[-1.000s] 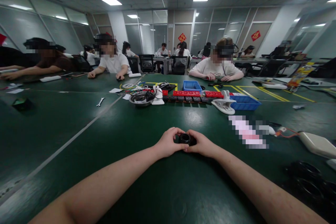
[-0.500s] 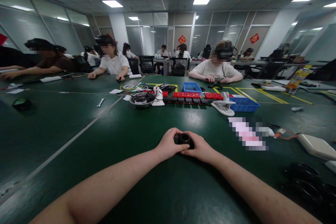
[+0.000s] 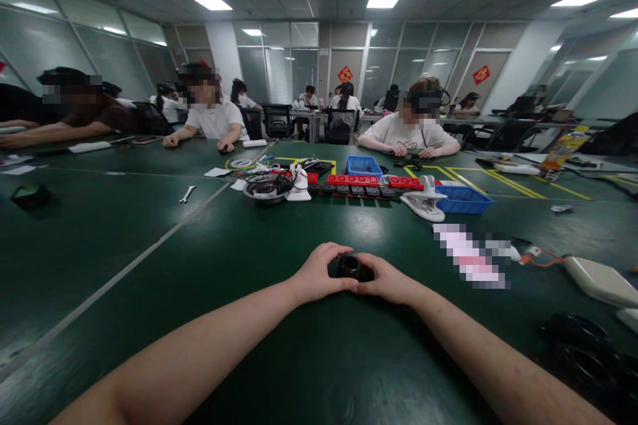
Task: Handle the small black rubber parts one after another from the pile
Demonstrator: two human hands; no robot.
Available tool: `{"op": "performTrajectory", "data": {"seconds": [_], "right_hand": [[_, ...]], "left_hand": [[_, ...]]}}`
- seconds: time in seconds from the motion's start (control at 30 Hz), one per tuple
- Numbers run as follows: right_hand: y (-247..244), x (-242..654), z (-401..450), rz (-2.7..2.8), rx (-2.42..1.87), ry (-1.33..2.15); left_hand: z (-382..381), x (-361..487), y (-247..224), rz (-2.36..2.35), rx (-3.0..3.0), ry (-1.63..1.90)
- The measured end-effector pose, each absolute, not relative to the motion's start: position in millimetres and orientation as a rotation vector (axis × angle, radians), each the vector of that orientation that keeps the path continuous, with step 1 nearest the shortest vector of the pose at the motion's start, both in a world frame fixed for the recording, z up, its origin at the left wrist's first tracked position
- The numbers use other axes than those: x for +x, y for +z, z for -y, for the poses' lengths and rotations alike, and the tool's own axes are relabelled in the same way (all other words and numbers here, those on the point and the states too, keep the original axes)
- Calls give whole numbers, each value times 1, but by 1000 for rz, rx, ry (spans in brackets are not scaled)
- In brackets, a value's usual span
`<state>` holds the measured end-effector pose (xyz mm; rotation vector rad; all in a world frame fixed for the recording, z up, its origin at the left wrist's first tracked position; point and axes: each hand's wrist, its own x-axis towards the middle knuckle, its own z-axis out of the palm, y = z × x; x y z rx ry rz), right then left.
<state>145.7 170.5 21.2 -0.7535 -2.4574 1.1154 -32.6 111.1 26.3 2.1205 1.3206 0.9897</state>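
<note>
A small black round part with a hole in its top (image 3: 349,266) is between my hands, low over the green table (image 3: 279,352). My left hand (image 3: 321,272) curls round its left side, fingers at the back and thumb across the front. From the right, my right hand (image 3: 386,277) closes round the same part, its thumb tip meeting the left thumb in front. The part's lower side is hidden by the thumbs. I cannot make out what the part belongs to.
Several black ring-shaped parts (image 3: 583,352) lie at the right. A power bank (image 3: 595,279) with an orange cable lies beyond them. Ahead are a red power strip (image 3: 356,180), blue bins (image 3: 463,199), a white clamp (image 3: 423,202), a metal bowl (image 3: 266,189) and a wrench (image 3: 187,194). Co-workers sit opposite.
My thumbs have moved down from the part's front edge and now meet below its opening. The hands stay around it in nearly the same place. The view has shifted slightly.
</note>
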Motion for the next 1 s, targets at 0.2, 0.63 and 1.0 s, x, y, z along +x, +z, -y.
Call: {"op": "performTrajectory", "data": {"seconds": [0.2, 0.63, 1.0], "right_hand": [[23, 146, -169, 2438, -773, 1178], [16, 139, -167, 2352, -1000, 1041], [9, 122, -152, 2302, -1333, 411]], "left_hand": [[-114, -35, 27, -1263, 2112, 967], [-110, -28, 27, -1427, 1974, 987], [-108, -15, 18, -1727, 1847, 1109]]}}
